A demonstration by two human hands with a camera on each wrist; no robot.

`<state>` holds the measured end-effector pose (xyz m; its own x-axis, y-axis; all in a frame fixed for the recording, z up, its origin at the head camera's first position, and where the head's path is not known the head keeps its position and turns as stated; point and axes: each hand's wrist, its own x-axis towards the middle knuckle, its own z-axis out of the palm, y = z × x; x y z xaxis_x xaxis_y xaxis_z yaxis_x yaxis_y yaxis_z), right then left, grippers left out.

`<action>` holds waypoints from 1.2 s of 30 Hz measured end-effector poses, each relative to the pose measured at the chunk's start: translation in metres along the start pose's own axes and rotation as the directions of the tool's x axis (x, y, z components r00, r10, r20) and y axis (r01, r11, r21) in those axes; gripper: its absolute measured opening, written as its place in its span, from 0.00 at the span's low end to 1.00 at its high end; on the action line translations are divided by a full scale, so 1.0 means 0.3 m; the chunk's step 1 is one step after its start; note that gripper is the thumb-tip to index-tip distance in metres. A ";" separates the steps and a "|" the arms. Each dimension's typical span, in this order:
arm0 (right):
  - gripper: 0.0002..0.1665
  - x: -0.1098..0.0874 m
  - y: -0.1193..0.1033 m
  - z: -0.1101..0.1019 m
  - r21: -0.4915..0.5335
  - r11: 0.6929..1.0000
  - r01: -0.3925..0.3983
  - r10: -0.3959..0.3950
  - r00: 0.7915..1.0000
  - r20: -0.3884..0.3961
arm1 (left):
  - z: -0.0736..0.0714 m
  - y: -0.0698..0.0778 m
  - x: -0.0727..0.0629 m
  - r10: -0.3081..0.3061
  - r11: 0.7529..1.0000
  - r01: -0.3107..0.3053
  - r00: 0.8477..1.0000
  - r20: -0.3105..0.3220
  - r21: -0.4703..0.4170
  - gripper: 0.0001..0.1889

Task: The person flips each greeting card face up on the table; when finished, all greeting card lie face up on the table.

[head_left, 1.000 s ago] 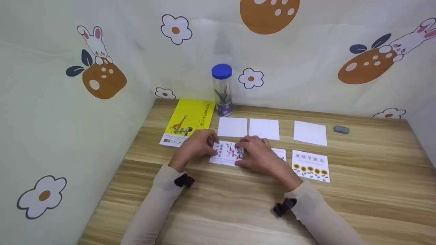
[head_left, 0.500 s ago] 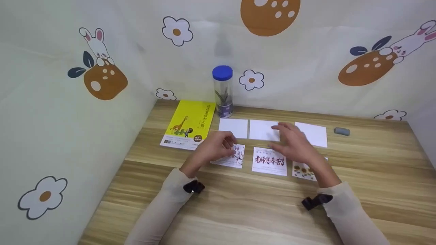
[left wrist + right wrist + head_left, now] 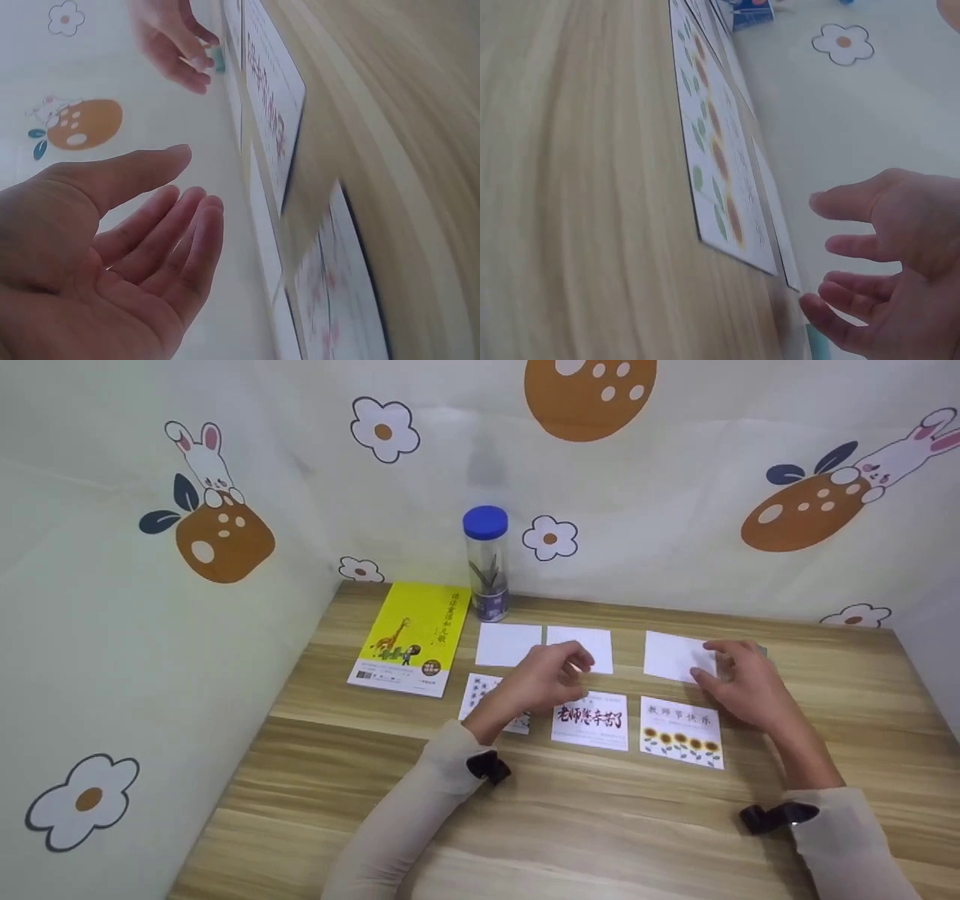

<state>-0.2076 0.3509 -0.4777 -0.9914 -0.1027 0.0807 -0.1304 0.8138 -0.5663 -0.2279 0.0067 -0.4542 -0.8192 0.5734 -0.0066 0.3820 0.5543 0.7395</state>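
Note:
My left hand (image 3: 544, 679) hovers over the table with its fingers loosely bent and nothing between them. Under it lie a plum-blossom card (image 3: 478, 695), partly hidden by the wrist, and a card with red lettering (image 3: 590, 722). Off to the right, my right hand (image 3: 746, 682) is at the right edge of a blank white card (image 3: 667, 655), its fingers apart and holding nothing in the right wrist view. A sunflower card (image 3: 682, 733) lies in front of that blank card. Two more blank cards, a left one (image 3: 508, 645) and a middle one (image 3: 581, 641), complete the back row.
A yellow booklet (image 3: 420, 630) lies at the back left. Beside it stands a clear jar with a blue lid (image 3: 486, 562). A grey eraser (image 3: 763, 651) is mostly hidden behind my right hand. Patterned cloth walls (image 3: 300, 495) border the table (image 3: 585, 825).
Both hands have come off the plum-blossom card and moved right. The right hand has passed over the sunflower card to the right-hand blank card; the left now overlaps the middle cards.

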 end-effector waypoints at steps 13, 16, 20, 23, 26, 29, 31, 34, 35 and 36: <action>0.35 -0.003 0.034 0.018 -0.037 0.999 0.001 0.001 0.999 0.045 | 0.159 0.087 0.227 -0.110 0.991 0.111 0.994 0.013 -0.070 0.41; 0.34 0.000 0.034 0.018 -0.034 0.999 -0.004 0.005 0.999 0.050 | 0.179 0.090 0.260 -0.126 0.990 0.125 0.992 -0.007 -0.071 0.42; 0.33 -0.001 0.034 0.013 -0.030 1.000 -0.004 0.006 0.999 0.045 | 0.200 0.097 0.283 -0.123 0.990 0.124 0.992 0.005 -0.068 0.40; 0.32 -0.004 0.031 0.010 -0.026 1.000 -0.007 0.008 0.999 0.045 | 0.208 0.101 0.284 -0.129 0.987 0.130 0.991 0.022 -0.099 0.39; 0.32 -0.004 0.028 0.011 -0.022 1.000 -0.013 0.014 0.999 0.053 | 0.211 0.102 0.282 -0.127 0.984 0.130 0.991 0.027 -0.126 0.39; 0.32 -0.005 0.026 0.014 -0.023 0.999 -0.027 0.028 0.998 0.064 | 0.216 0.101 0.281 -0.115 0.982 0.119 0.993 0.036 -0.150 0.39; 0.32 -0.005 0.026 0.016 -0.026 0.999 -0.039 0.041 0.997 0.071 | 0.218 0.103 0.281 -0.113 0.979 0.118 0.993 0.040 -0.167 0.38; 0.33 -0.005 0.024 0.021 -0.027 0.999 -0.044 0.046 0.996 0.073 | 0.222 0.106 0.285 -0.120 0.973 0.124 0.992 0.032 -0.197 0.38; 0.33 -0.004 0.021 0.023 -0.025 0.999 -0.043 0.045 0.996 0.073 | 0.223 0.108 0.286 -0.129 0.969 0.132 0.991 0.024 -0.209 0.37; 0.33 -0.003 0.018 0.026 -0.021 0.999 -0.037 0.039 0.997 0.071 | 0.224 0.110 0.287 -0.138 0.966 0.136 0.990 0.010 -0.220 0.36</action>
<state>-0.2074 0.3509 -0.4872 -0.9937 -0.1117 0.0000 -0.0932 0.8291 -0.5513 -0.2571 0.1149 -0.4757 -0.8595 0.4980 -0.1153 0.1629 0.4807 0.8616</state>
